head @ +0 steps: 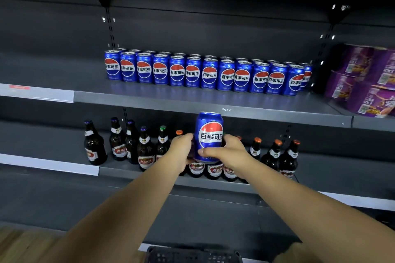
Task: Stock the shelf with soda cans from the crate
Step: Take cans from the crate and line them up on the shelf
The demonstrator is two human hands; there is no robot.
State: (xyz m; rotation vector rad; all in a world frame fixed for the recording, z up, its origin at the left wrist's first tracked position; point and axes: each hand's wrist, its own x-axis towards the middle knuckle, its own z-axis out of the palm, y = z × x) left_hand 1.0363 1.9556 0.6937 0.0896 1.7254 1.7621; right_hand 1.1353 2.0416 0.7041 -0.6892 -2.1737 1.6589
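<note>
Both my hands hold one blue soda can upright in the air, just below the front edge of the grey shelf. My left hand grips its left side and my right hand wraps the lower right, thumb across the front. On that shelf stand two rows of several identical blue cans, labels facing out. The black crate shows only as a rim at the bottom edge; its contents are hidden.
Several brown beer bottles stand on the lower shelf behind my hands. Purple noodle cups are stacked at the right end of the can shelf. Bare shelf surface lies left of and in front of the can rows.
</note>
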